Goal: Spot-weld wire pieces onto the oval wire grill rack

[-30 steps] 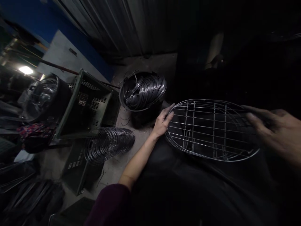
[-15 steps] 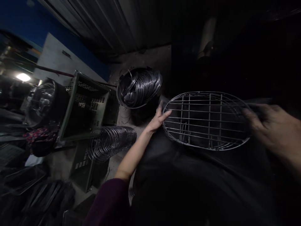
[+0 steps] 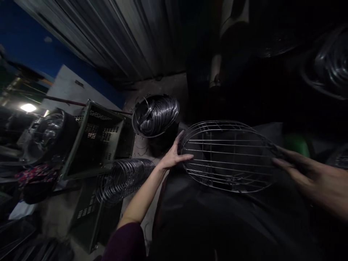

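Note:
An oval wire basket (image 3: pixel 225 145) of thin metal rods is held out in front of me, over dark cloth on my lap. My left hand (image 3: pixel 175 154) grips its left end, thumb over the rim and the other fingers round the outside. At the opposite end, my right hand (image 3: pixel 301 166) pinches the rim between thumb and fingers; part of that hand is dark and slightly blurred. Long parallel rods run from end to end of the basket.
Left of the basket stands a round bin (image 3: pixel 136 125) full of wire rings (image 3: pixel 164 110). A row of wire hoops (image 3: pixel 127 177) lies nearer, beside a green plastic crate (image 3: pixel 73 156). More wire rings (image 3: pixel 333 69) show at the far right. A corrugated metal wall (image 3: pixel 130 36) rises behind.
The basket has tilted, so the crosswise rods that showed across its face now appear deeper inside. Both hands keep their hold. The camera view has shifted a little to the right.

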The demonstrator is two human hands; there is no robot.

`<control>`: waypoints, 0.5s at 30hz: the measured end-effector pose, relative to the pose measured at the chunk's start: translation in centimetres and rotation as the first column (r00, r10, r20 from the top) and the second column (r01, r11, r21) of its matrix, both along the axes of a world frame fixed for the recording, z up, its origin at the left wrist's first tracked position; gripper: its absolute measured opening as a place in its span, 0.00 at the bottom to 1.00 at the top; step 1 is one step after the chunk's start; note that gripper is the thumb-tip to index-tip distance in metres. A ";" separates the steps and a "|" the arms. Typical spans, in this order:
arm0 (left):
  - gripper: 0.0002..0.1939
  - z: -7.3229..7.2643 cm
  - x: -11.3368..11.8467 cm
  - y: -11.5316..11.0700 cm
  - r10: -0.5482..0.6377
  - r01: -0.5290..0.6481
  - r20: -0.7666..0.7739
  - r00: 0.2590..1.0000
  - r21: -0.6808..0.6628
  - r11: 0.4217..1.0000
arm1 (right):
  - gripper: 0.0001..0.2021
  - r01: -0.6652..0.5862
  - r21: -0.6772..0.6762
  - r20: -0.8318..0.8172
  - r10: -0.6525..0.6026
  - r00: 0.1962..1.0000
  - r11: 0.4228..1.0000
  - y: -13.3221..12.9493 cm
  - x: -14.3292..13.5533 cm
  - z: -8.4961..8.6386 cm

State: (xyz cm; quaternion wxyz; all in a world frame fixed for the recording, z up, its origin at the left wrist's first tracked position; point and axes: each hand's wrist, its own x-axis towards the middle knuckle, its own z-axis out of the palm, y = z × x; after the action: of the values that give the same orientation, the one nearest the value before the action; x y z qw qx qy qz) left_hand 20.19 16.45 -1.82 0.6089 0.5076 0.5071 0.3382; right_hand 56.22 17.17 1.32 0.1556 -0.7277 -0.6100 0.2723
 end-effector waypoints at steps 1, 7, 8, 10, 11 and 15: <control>0.58 -0.4 -0.1 -0.1 -0.010 0.009 0.026 1.000 0.018 1.000 | 0.41 0.084 -0.103 -0.005 -0.085 0.996 0.991 0.0 -0.2 0.3; 0.63 -0.9 -1.0 -0.8 -0.102 0.096 0.054 0.993 0.113 0.989 | 0.40 0.176 -0.221 -0.132 -0.209 0.969 0.959 -0.4 -0.7 0.9; 0.63 -0.6 -1.1 -1.0 -0.117 0.113 0.026 0.993 0.109 0.988 | 0.38 0.167 -0.229 -0.165 -0.207 0.964 0.959 -0.5 -0.4 0.8; 0.62 0.1 -1.1 -1.2 -0.128 0.131 -0.038 0.991 0.086 0.988 | 0.35 0.138 -0.228 -0.215 -0.188 0.959 0.964 -0.7 0.2 0.4; 0.63 0.4 -1.0 -1.3 -0.127 0.132 -0.064 0.990 0.078 0.988 | 0.33 0.123 -0.209 -0.224 -0.170 0.960 0.970 -0.9 0.5 0.1; 0.61 0.4 -0.4 -1.8 -0.074 0.075 -0.021 0.997 0.102 0.992 | 0.31 0.024 -0.006 -0.112 -0.024 0.993 1.000 -1.9 2.1 -1.6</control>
State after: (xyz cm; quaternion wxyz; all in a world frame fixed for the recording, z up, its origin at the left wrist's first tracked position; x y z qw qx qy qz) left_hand 19.77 14.69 -1.43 0.5898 0.5598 0.4748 0.3367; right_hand 58.34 15.26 -0.25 0.1909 -0.7190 -0.5908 0.3122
